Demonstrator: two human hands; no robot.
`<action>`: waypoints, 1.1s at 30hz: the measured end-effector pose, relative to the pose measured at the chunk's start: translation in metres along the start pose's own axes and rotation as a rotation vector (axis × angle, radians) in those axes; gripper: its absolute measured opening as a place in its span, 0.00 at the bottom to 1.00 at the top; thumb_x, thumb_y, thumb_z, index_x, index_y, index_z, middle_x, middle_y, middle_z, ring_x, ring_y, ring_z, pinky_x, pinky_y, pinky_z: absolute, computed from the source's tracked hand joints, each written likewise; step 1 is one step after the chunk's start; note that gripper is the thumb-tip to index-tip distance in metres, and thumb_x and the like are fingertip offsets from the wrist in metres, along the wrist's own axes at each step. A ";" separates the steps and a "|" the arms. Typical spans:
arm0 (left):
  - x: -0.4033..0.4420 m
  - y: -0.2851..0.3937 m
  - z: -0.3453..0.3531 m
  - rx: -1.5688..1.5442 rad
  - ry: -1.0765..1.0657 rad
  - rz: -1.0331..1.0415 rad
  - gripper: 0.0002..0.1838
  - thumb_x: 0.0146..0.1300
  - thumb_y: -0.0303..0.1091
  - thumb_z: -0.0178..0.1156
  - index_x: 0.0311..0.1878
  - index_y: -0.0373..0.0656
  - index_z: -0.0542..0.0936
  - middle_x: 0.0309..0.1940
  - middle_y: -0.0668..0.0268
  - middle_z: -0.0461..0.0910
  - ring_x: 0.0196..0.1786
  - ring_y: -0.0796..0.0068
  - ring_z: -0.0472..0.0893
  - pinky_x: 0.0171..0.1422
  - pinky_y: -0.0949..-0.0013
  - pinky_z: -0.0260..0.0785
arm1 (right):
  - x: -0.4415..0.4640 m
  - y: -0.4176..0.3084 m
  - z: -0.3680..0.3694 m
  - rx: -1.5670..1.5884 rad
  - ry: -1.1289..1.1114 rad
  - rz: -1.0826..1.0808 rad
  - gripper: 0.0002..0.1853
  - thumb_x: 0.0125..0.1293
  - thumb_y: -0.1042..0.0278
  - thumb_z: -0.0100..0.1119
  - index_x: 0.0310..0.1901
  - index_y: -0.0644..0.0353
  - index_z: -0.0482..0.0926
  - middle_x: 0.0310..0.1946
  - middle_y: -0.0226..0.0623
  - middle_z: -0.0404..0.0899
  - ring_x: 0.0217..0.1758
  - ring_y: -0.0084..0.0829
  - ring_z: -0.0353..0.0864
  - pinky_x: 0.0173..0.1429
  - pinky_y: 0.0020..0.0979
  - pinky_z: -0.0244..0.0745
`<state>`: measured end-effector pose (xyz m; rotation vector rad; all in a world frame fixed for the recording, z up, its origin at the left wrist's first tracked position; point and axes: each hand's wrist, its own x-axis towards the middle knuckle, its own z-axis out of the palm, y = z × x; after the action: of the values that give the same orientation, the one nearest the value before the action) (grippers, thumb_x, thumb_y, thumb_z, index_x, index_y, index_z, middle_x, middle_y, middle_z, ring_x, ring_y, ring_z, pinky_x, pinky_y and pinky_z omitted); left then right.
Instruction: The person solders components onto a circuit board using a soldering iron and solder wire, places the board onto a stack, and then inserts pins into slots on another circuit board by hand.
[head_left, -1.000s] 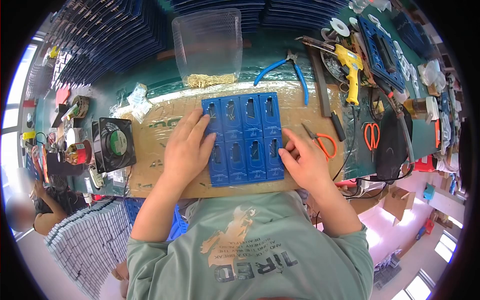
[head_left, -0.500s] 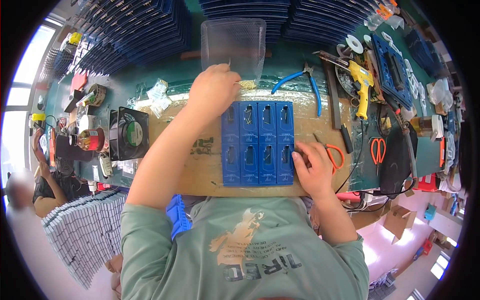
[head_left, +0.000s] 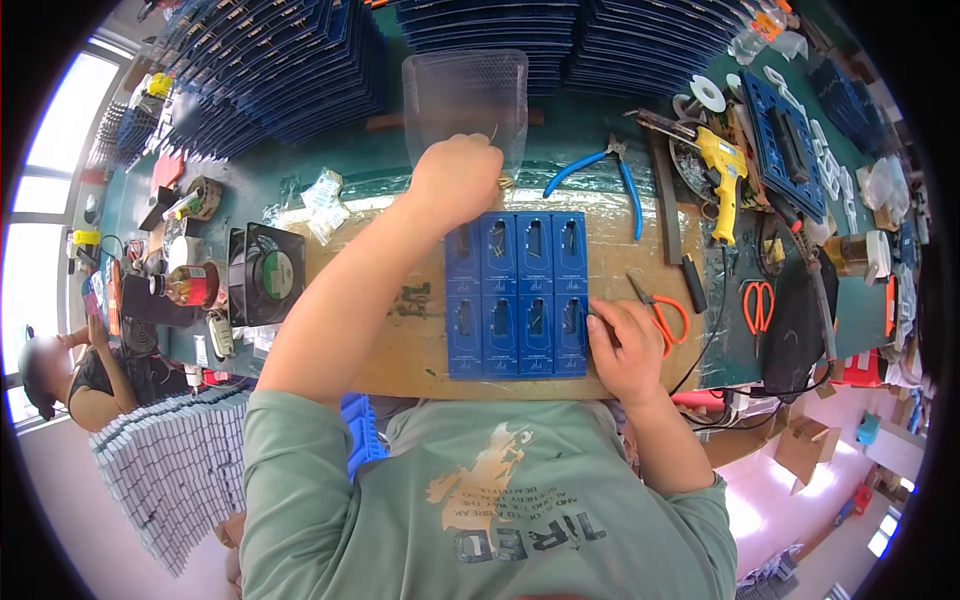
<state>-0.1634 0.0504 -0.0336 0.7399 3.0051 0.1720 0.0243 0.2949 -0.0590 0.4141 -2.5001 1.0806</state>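
Directions are clock hours around the blue panel, twelve pointing away from the wearer. Nearest, between seven and eight o'clock, a ridged blue piece (head_left: 364,440) shows beside the green shirt (head_left: 400,520). At eight o'clock, farther out, is a stack of pale blocks (head_left: 180,475).

The panel (head_left: 517,279) lies flat on brown card (head_left: 400,350) on the bench (head_left: 350,160). It has eight slots in two rows of four; thin pins show in several of them. The right hand (head_left: 627,350) is at its three o'clock edge, its grip loosely curled, thumb and forefinger close together against the side. Just beyond that hand lie an orange-handled tool (head_left: 669,325) and, farther out, orange scissors (head_left: 757,305).

At nine o'clock stand a black fan (head_left: 267,275) and a bottle (head_left: 193,285); past them sits another person (head_left: 95,385).

The left hand (head_left: 457,178) is at eleven o'clock, past the panel's far edge, over the near end of a clear tub (head_left: 465,80). Its fingertips are partly hidden, so whether its grip is wide or narrow cannot be told; a thin piece shows just beside them. A few golden pins show at the tub's near end.

Blue cutters (head_left: 625,180) lie at one, a yellow glue gun (head_left: 724,180) at two. Stacked blue panels (head_left: 485,30) stand farthest, around twelve.
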 end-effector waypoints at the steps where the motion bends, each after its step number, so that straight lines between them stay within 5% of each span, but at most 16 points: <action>1: -0.002 -0.001 -0.001 -0.018 0.033 0.001 0.05 0.59 0.30 0.60 0.31 0.41 0.83 0.38 0.59 0.81 0.46 0.54 0.82 0.52 0.53 0.76 | 0.000 -0.001 0.000 -0.001 -0.001 0.003 0.10 0.62 0.76 0.68 0.46 0.62 0.86 0.35 0.40 0.83 0.30 0.34 0.82 0.33 0.31 0.77; 9: -0.017 -0.007 0.002 -0.200 0.174 -0.045 0.06 0.64 0.33 0.60 0.34 0.42 0.83 0.38 0.59 0.81 0.47 0.54 0.81 0.52 0.53 0.75 | -0.003 0.002 0.002 0.021 0.007 0.013 0.10 0.62 0.76 0.68 0.46 0.62 0.86 0.36 0.41 0.83 0.31 0.35 0.82 0.35 0.31 0.77; 15: -0.014 -0.020 0.024 0.004 0.325 0.176 0.07 0.60 0.33 0.59 0.33 0.40 0.80 0.36 0.58 0.81 0.46 0.55 0.83 0.51 0.54 0.77 | -0.007 0.000 0.000 -0.022 -0.004 0.026 0.10 0.64 0.76 0.67 0.46 0.63 0.87 0.37 0.43 0.83 0.35 0.38 0.83 0.39 0.32 0.78; 29: -0.030 -0.002 -0.007 -0.256 0.299 -0.022 0.05 0.63 0.30 0.57 0.39 0.41 0.78 0.37 0.53 0.83 0.43 0.52 0.85 0.45 0.52 0.78 | -0.011 0.012 -0.003 -0.018 -0.072 0.028 0.10 0.71 0.75 0.60 0.50 0.68 0.84 0.45 0.43 0.82 0.47 0.37 0.81 0.53 0.33 0.75; 33: -0.053 0.021 -0.008 -0.397 0.290 0.075 0.06 0.65 0.33 0.56 0.40 0.40 0.78 0.37 0.53 0.84 0.42 0.50 0.85 0.46 0.51 0.78 | 0.002 0.005 -0.003 0.058 -0.061 0.059 0.10 0.70 0.76 0.61 0.50 0.69 0.82 0.41 0.42 0.81 0.41 0.32 0.79 0.42 0.29 0.74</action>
<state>-0.1077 0.0433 -0.0227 0.8412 3.0436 0.9208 0.0215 0.3004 -0.0594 0.3981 -2.5541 1.1827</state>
